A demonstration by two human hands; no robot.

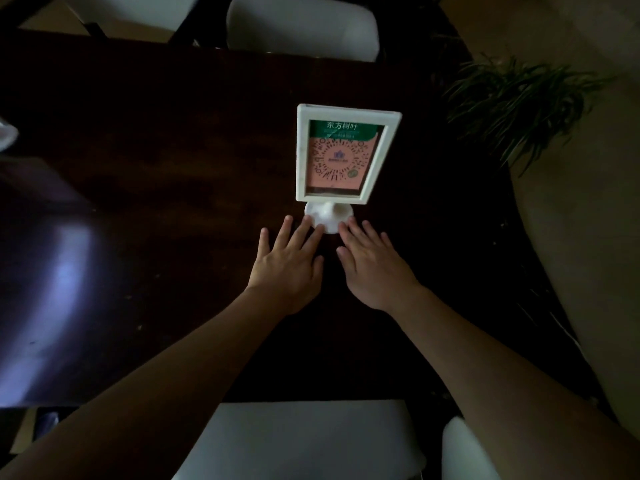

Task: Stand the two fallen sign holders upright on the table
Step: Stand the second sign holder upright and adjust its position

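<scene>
A white sign holder (343, 155) stands upright on the dark wooden table (173, 140), its frame showing a green and pink card with a round code. Its round white base (329, 216) rests on the tabletop just beyond my fingers. My left hand (289, 261) lies flat with fingers spread, fingertips touching the base's left side. My right hand (370, 265) lies flat too, fingertips against the base's right side. Neither hand grips anything. No second sign holder is visible.
White chair seats stand at the far side (301, 29) and the near side (298, 441) of the table. A leafy plant (519, 102) sits off the table's right edge. A pale object (7, 133) pokes in at the left edge.
</scene>
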